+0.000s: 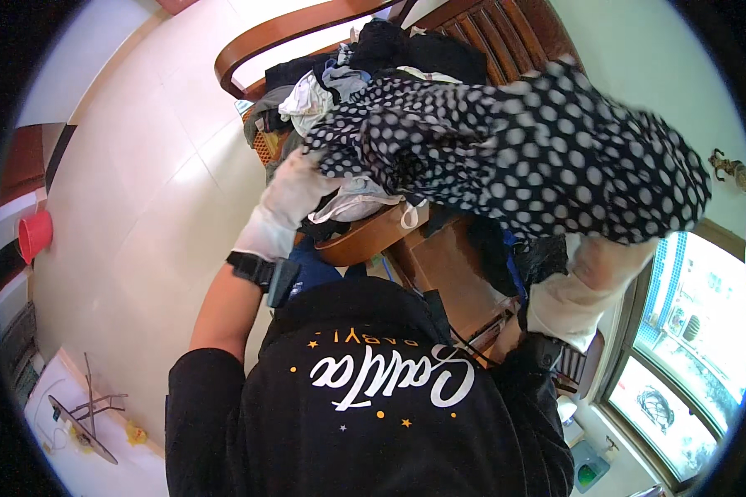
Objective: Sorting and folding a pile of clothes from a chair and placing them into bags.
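Note:
A black garment with white polka dots [547, 157] is held up and spread from the middle to the right. My left hand [294, 186], in a white glove, is closed on its left end, above a heap of clothes [331, 91]. On the right, my right hand [609, 261], also in a pale glove, reaches up under the raised end of the garment. The cloth covers its fingers, so their grip cannot be seen. Part of the cloth is blurred.
The clothes lie on a wooden bench with curved armrests [298, 37] and a slatted back [501, 41]. Below the garment stands a brown box-like surface [452, 265]. A window [680, 348] is at the right; a red bucket [35, 236] stands far left on the tiled floor [141, 199].

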A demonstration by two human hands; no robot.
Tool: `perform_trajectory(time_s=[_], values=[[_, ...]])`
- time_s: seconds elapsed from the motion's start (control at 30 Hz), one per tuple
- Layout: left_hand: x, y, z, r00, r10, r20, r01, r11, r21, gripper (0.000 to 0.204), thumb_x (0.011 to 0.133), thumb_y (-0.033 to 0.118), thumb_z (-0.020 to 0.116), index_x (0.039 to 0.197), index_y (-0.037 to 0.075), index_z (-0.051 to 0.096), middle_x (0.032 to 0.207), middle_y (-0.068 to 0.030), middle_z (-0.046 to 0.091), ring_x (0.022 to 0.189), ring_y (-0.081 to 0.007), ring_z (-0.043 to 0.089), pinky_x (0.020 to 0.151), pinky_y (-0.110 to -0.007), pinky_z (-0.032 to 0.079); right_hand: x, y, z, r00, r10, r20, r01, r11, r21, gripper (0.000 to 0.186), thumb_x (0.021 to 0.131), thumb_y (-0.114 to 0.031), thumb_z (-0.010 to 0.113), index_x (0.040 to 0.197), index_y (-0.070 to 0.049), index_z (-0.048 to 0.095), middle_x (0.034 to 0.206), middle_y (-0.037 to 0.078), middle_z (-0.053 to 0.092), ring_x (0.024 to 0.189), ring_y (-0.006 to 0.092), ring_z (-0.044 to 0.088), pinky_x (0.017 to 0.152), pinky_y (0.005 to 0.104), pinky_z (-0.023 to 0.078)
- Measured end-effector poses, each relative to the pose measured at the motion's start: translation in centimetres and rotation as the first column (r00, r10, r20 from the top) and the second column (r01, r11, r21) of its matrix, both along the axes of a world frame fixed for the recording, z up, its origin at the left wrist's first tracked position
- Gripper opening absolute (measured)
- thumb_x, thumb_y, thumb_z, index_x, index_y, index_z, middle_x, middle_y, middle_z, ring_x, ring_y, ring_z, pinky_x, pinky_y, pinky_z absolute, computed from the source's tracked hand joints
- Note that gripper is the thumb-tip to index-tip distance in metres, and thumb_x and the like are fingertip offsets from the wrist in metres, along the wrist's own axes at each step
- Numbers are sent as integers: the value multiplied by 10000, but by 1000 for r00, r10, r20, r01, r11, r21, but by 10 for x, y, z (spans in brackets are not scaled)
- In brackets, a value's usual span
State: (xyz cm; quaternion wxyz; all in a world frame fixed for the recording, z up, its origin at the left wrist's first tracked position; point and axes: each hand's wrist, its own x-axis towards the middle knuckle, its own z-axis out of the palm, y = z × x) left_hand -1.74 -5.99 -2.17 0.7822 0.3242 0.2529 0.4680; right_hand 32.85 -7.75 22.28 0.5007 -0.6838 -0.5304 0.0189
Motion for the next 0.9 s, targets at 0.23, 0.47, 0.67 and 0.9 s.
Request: perform_trajectory(time_s=[0.23,0.47,0.67,0.9], values=[[-66,-32,44,918,162,363,-75,967,-242,653,860,355,632,1373,20,404,1338,-155,523,1266,-306,478,1093,-474,352,7,3,23,998,-39,52,40,999,-9,502,848,-173,636,1270,24,448,1221,121,557,1090,201,550,922,325,456],[-29,-4,29,821,503,272,-299,783,-546,444,928,197,509,1303,-16,402,1280,-217,503,1217,-384,477,1084,-517,369,-19,83,-45,870,-123,-478,-80,921,-382,400,884,-184,578,1217,23,502,1145,115,595,1035,217,573,894,332,466],[-6,-3,-20,919,391,-38,-288,603,-744,232,954,171,498,1135,28,473,1167,-210,548,1133,-378,537,1027,-514,430,-63,23,-216,889,424,173,-288,811,-509,342,810,-195,635,1092,-4,606,1014,174,644,952,328,613,880,394,469],[-26,-6,-47,927,369,-68,-303,629,-716,245,952,184,529,1150,48,479,1167,-196,543,1161,-384,519,1032,-535,411,-126,-48,-276,454,861,230,-364,415,-834,544,707,-278,733,1185,-67,579,1361,111,485,1322,315,365,1110,498,249]])
